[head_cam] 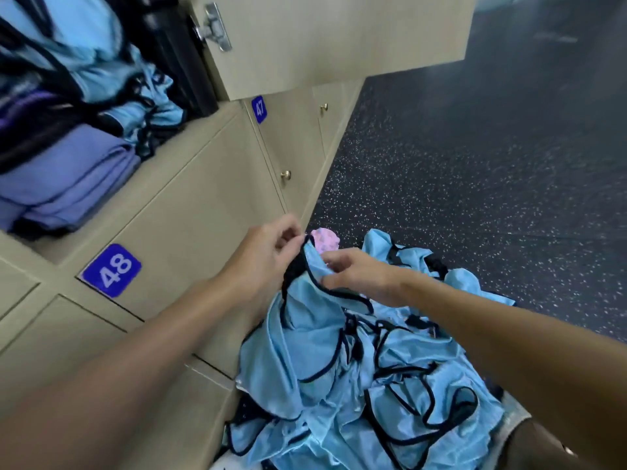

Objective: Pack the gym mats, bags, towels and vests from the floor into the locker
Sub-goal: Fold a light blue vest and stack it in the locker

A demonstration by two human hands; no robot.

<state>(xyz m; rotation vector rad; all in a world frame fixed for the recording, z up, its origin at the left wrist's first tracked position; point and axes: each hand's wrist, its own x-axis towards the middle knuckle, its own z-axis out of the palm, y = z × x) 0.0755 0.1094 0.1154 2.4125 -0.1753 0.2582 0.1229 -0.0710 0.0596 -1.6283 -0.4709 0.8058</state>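
Observation:
A heap of light-blue vests (369, 395) with black trim lies on the floor against the locker fronts. My left hand (268, 256) pinches the black-edged top of one vest (305, 320) and lifts it from the heap. My right hand (356, 273) grips the same vest just to the right of the left hand. The open locker (190, 144) at upper left holds folded purple towels (64, 184), more blue vests (149, 113) and dark items (176, 52).
The locker's open door (325, 39) hangs above the shut lockers marked 47 (259, 109) and 48 (112, 270). A pink item (324, 239) peeks out behind the lifted vest. Dark speckled floor (475, 164) stretches to the right.

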